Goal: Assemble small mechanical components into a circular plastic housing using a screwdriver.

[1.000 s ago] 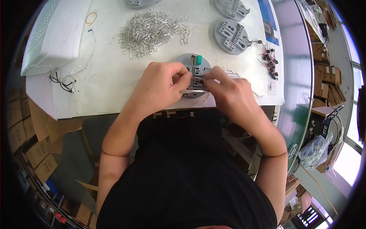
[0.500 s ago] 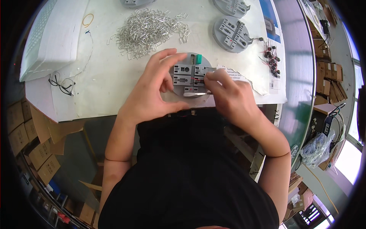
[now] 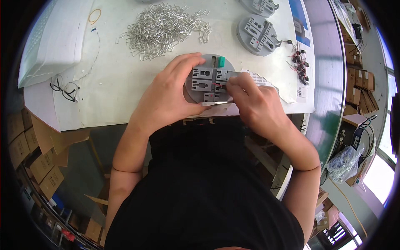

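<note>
The left hand (image 3: 166, 98) steadies a round grey fixture (image 3: 204, 79) on the desk (image 3: 116, 83); the right hand (image 3: 254, 104) pinches at its blocks. Metal clips (image 3: 162, 27) lie beyond the left hand.

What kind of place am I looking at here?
Most likely a small-parts assembly bench in a workshop or factory. Both hands, left hand and right hand, work on a round grey fixture; a heap of metal clips lies on the white table, and cardboard boxes are stacked alongside.
</note>
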`<state>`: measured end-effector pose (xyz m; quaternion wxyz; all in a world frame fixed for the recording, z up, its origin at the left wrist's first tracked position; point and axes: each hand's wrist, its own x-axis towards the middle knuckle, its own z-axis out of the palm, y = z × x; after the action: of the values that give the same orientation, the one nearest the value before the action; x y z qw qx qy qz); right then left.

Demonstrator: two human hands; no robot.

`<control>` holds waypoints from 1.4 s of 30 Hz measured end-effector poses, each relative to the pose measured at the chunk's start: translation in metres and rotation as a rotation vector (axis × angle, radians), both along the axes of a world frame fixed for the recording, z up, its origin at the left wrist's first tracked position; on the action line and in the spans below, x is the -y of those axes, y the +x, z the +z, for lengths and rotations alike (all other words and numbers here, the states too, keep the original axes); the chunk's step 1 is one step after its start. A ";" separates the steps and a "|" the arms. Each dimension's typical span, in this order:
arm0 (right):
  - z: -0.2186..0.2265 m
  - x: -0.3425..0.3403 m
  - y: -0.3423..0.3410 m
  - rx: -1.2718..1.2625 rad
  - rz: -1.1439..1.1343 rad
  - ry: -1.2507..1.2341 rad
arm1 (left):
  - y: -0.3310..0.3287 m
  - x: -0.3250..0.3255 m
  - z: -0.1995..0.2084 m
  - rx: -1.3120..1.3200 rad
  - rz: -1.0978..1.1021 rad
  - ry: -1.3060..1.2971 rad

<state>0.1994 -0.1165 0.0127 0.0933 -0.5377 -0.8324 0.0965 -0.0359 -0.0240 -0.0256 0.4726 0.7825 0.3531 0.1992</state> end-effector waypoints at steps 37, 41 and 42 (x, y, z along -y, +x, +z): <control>-0.013 0.000 -0.004 -0.633 -0.353 -0.038 | 0.030 0.022 -0.015 0.093 0.197 0.253; -0.027 -0.006 -0.017 -1.780 -0.198 0.108 | 0.032 0.023 -0.012 0.091 0.190 0.238; -0.030 -0.010 -0.025 -1.710 -0.197 0.102 | 0.033 0.023 -0.012 0.083 0.195 0.232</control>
<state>0.1746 -0.1062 -0.0173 0.7201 -0.3450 -0.4291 0.4223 -0.0032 -0.0467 -0.0376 0.3717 0.7848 0.3824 0.3157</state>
